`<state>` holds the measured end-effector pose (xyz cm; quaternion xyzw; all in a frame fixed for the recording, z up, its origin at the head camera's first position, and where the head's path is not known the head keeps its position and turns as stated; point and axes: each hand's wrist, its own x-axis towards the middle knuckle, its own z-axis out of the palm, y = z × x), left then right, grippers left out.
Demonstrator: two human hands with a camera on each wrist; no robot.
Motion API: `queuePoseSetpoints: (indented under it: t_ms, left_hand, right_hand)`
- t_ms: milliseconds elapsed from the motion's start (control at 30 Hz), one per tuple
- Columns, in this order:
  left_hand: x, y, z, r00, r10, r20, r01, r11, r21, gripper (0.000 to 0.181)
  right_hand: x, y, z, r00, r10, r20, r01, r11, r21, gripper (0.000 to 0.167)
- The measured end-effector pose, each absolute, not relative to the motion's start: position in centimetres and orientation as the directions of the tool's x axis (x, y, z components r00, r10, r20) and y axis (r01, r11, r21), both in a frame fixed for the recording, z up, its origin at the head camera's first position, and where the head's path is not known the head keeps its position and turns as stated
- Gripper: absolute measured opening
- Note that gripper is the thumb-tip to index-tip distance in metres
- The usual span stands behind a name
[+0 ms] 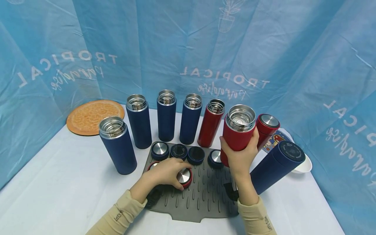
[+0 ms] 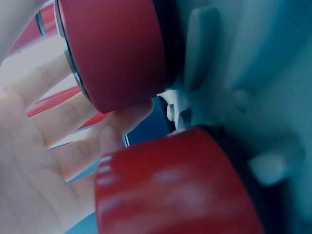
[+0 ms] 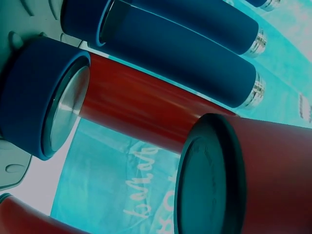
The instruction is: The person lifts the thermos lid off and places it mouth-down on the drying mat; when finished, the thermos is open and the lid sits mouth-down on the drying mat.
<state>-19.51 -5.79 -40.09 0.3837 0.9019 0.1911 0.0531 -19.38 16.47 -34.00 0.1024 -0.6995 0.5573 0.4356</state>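
My left hand (image 1: pixel 164 173) reaches over a grey ridged mat (image 1: pixel 199 205) and holds a red bottle lid (image 1: pixel 184 176) with a silver top, thumb and fingers at its sides. Another red lid (image 1: pixel 153 165) lies beside it, partly hidden by the hand. Both red lids show close up in the left wrist view. My right hand (image 1: pixel 242 158) grips a red thermos bottle (image 1: pixel 238 135), lidless and tilted, raised over the mat's right side. Its black base (image 3: pixel 204 185) shows in the right wrist view. Blue lids (image 1: pixel 160 150) stand along the mat's far edge, one (image 3: pixel 29 97) near the raised bottle.
Lidless blue bottles (image 1: pixel 118 147) and a lidless red bottle (image 1: pixel 210 125) stand behind the mat. To the right are a lidded red bottle (image 1: pixel 265 129), a lidded blue bottle (image 1: pixel 276 166) and a white bowl (image 1: pixel 304 165). An orange-patterned round board (image 1: pixel 95 116) lies back left.
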Motion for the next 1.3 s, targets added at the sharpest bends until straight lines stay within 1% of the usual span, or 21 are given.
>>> queuePoseSetpoints:
  t_ms: [167,300,433,567,667,733,867,1000,1133,1233,1300]
  left_hand:
    - [-19.4,-5.9,-40.1,-0.709,0.704,0.047,0.667,0.647,0.371,0.070]
    - [-19.3,-6.0,-40.2,-0.713,0.700,0.044,0.662,0.650,0.373,0.070]
    - [-19.3,-6.0,-40.2,-0.718,0.696,0.031,0.653,0.657,0.376,0.069]
    - [-19.3,-6.0,-40.2,-0.718,0.696,0.023,0.652,0.660,0.374,0.069]
    - [-19.4,-6.0,-40.1,-0.713,0.701,0.028,0.659,0.655,0.370,0.069]
    - [-19.4,-6.1,-40.0,-0.707,0.707,0.031,0.664,0.648,0.373,0.070]
    - [-19.6,-6.4,-39.8,-0.700,0.714,0.013,0.653,0.633,0.416,0.068]
    - [-19.8,-7.0,-39.4,-0.697,0.717,0.018,0.632,0.602,0.488,0.062]
    - [-20.0,-7.5,-39.0,-0.700,0.713,0.028,0.613,0.580,0.536,0.058]
    - [-20.1,-7.8,-38.7,-0.715,0.699,0.015,0.587,0.589,0.556,0.058]
    - [-20.1,-7.9,-38.5,-0.724,0.690,0.003,0.572,0.598,0.562,0.057]
  right_hand:
    - [-19.3,16.5,-34.0,-0.608,0.371,0.702,-0.602,0.361,-0.713,0.072]
    - [-19.2,16.4,-33.9,-0.639,0.387,0.665,-0.574,0.335,-0.747,0.071]
    - [-19.1,16.6,-33.5,-0.708,0.378,0.597,-0.540,0.255,-0.802,0.071]
    - [-19.3,16.9,-33.0,-0.782,0.359,0.510,-0.499,0.130,-0.857,0.071]
    - [-19.7,17.0,-32.8,-0.804,0.369,0.466,-0.481,0.055,-0.875,0.069]
    - [-20.2,17.0,-32.7,-0.803,0.381,0.459,-0.489,0.022,-0.872,0.067]
    - [-21.5,16.7,-33.0,-0.775,0.403,0.486,-0.534,-0.006,-0.846,0.068]
    - [-22.8,16.4,-33.8,-0.739,0.439,0.511,-0.562,0.016,-0.827,0.069]
    - [-23.8,16.2,-34.8,-0.721,0.474,0.506,-0.528,0.097,-0.844,0.070]
    - [-24.5,16.1,-35.5,-0.728,0.484,0.486,-0.484,0.141,-0.864,0.072]
    - [-25.1,16.1,-35.9,-0.738,0.485,0.469,-0.460,0.146,-0.876,0.073]
